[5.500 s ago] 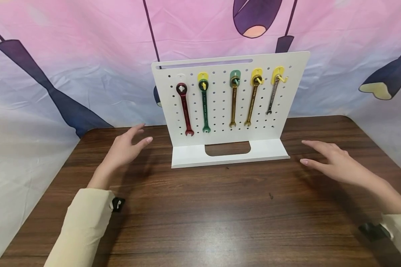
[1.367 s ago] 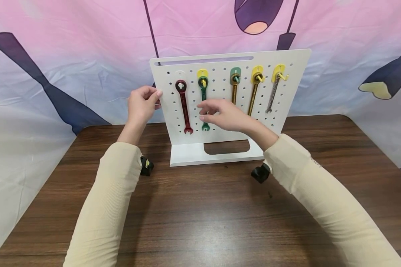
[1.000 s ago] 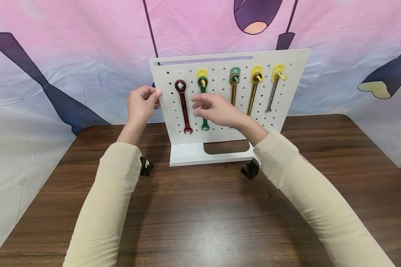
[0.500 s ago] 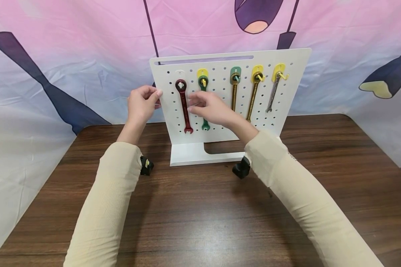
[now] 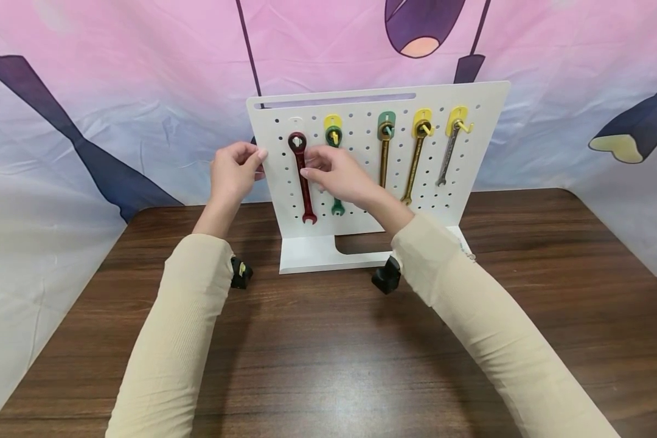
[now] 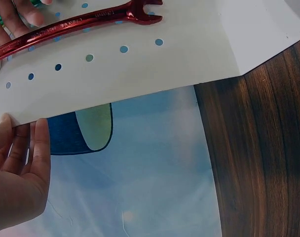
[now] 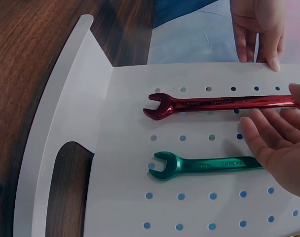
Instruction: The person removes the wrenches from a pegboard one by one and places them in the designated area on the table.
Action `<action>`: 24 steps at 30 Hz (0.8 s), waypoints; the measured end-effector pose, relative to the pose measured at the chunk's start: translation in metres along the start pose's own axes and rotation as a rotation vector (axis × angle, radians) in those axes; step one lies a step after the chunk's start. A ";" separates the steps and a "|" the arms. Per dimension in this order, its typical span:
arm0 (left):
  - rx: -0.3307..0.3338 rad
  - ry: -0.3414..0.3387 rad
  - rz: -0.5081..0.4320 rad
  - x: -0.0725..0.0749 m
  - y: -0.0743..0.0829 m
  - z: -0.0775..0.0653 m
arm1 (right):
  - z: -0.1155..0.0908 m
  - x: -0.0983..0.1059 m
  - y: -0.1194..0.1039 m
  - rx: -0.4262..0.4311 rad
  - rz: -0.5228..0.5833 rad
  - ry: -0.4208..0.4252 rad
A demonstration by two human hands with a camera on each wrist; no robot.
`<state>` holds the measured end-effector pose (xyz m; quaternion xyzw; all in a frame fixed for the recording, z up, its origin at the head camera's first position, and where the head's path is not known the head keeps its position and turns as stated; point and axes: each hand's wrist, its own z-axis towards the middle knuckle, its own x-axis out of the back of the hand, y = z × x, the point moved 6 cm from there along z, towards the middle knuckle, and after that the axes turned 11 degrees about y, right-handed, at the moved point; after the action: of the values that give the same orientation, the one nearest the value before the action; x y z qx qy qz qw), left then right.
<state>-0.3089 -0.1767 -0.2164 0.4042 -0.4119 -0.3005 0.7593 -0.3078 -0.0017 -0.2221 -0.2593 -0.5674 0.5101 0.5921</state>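
Note:
At the left side of the white pegboard (image 5: pixel 361 182), my left hand (image 5: pixel 231 173) pinches the board's edge between thumb and fingers. The left wrist view shows that hand (image 6: pixel 21 168) with its fingers behind the edge. A red combination wrench (image 5: pixel 303 182) hangs from the leftmost hook, open end down. My right hand (image 5: pixel 339 173) is right at its shaft, thumb (image 7: pixel 299 93) overlapping the wrench in the right wrist view, fingers loosely bent below it. Beside it hangs a green wrench (image 5: pixel 337 208), its middle hidden behind my right hand.
Two gold wrenches (image 5: pixel 384 159) and a smaller silver wrench (image 5: pixel 448 155) hang further right on green and yellow hooks. The pegboard's base stands on a dark wooden table (image 5: pixel 306 347). A printed cloth (image 5: pixel 170 73) hangs behind.
My left hand went from beside the board to its left edge and stays there. My right hand came in from the right, crossing past the green wrench to the red wrench.

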 end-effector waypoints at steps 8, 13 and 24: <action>-0.004 -0.001 0.006 0.000 0.000 0.000 | 0.001 -0.005 -0.004 0.035 -0.021 0.017; -0.004 -0.001 0.001 0.000 0.001 0.000 | 0.000 -0.007 -0.005 0.030 -0.042 0.016; -0.018 0.001 0.002 0.001 0.000 0.000 | -0.006 -0.008 -0.007 0.023 -0.021 0.006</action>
<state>-0.3086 -0.1772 -0.2161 0.3970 -0.4093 -0.3032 0.7635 -0.2990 -0.0094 -0.2202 -0.2480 -0.5626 0.5096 0.6019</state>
